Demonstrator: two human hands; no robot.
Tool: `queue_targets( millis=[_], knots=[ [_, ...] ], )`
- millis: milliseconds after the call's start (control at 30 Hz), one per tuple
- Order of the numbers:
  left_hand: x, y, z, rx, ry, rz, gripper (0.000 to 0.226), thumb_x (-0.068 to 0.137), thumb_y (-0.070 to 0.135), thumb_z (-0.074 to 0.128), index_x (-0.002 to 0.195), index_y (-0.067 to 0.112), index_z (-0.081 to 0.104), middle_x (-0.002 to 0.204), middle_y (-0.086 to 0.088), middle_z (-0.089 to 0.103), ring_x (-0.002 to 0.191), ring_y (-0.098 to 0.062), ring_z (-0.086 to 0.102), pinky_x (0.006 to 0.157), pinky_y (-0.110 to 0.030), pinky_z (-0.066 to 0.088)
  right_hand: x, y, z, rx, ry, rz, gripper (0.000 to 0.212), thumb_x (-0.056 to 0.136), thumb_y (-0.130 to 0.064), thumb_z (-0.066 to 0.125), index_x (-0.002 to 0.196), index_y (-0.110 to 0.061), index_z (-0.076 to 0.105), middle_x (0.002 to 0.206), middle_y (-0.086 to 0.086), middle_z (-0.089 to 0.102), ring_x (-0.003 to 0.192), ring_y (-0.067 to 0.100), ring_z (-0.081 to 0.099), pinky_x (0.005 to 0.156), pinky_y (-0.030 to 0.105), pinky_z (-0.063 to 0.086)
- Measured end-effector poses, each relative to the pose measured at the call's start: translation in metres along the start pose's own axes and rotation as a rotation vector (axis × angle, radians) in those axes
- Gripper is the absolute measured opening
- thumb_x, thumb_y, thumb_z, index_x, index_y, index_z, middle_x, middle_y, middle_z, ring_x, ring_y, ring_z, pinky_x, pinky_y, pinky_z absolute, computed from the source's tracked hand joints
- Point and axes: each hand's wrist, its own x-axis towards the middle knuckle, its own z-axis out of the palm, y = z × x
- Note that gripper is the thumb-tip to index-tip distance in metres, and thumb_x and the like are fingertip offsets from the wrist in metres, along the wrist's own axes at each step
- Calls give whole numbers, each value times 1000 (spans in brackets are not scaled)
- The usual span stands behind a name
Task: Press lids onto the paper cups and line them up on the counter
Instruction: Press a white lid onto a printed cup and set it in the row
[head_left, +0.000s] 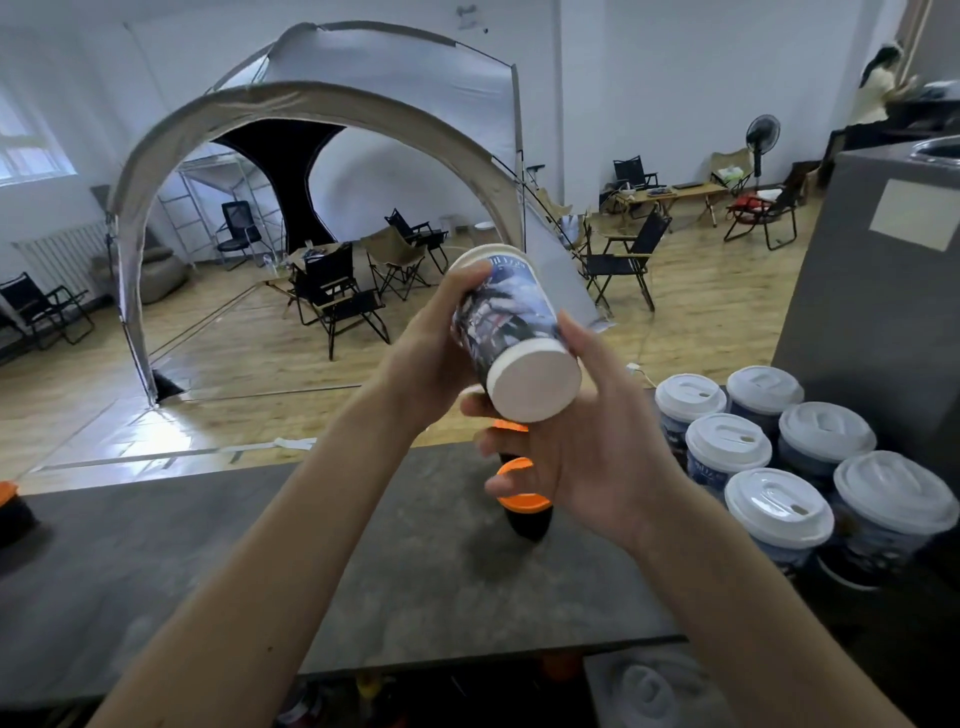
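Tipped paper cup (511, 317), likely ready for lining up.
Left hand (426, 358) and right hand (582, 452) grasp it; next, stand it by lidded cups (727, 447) right of them.

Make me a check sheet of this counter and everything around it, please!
Surface: mottled grey counter.
Job's things: one paper cup held tilted in the air; six lidded cups grouped on the right.
Clutter: black bottles with orange caps, below the hands.
Hands: left hand and right hand both grip the paper cup.
Cables: what seems a thin pale cord on the floor.
Surroundings: tent, folding chairs, fan, a person far off.
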Motion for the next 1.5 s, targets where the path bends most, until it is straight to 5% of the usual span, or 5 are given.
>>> queue_targets(
  millis=[467, 700, 967, 1333, 1500],
  knots=[
    [3, -2, 6, 159, -11, 125, 70, 87, 41, 73, 143, 7, 47, 129, -24, 65, 112, -41, 67, 86, -49, 58, -6, 4, -15, -25, 46, -45, 65, 90, -64, 52, 123, -7, 56, 79, 12, 58, 62, 22, 56, 47, 30, 51],
    [-1, -5, 16, -16, -147, 87, 60, 98, 43, 48, 140, 0, 51, 121, -14, 70, 109, -28, 69, 86, -36, 59, -11, 7, -18, 344, -281, 2, 77, 94, -71, 40, 135, -6, 41, 82, 2, 57, 69, 11, 55, 54, 21, 52],
    [4, -2, 2, 36, -104, 214, 83, 81, 35, 78, 147, 3, 39, 135, -25, 60, 120, -40, 64, 98, -52, 55, -9, -1, -19, -398, 172, -224, 67, 86, -58, 62, 125, -4, 56, 86, 16, 71, 67, 29, 71, 53, 36, 57],
    [6, -4, 4, -41, -131, 229, 74, 83, 26, 71, 146, 6, 40, 129, -23, 57, 111, -42, 60, 96, -57, 46, -10, -6, -16, -100, 64, -98, 64, 93, -62, 42, 114, -4, 59, 67, 11, 59, 51, 17, 55, 47, 28, 53],
    [6, -5, 8, -17, -111, 255, 85, 83, 34, 73, 150, -3, 34, 127, -27, 49, 96, -34, 62, 63, -37, 56, -11, -4, -19, 210, -144, -24, 72, 91, -69, 34, 129, -10, 45, 70, 3, 57, 55, 10, 54, 49, 22, 52]
  ],
)
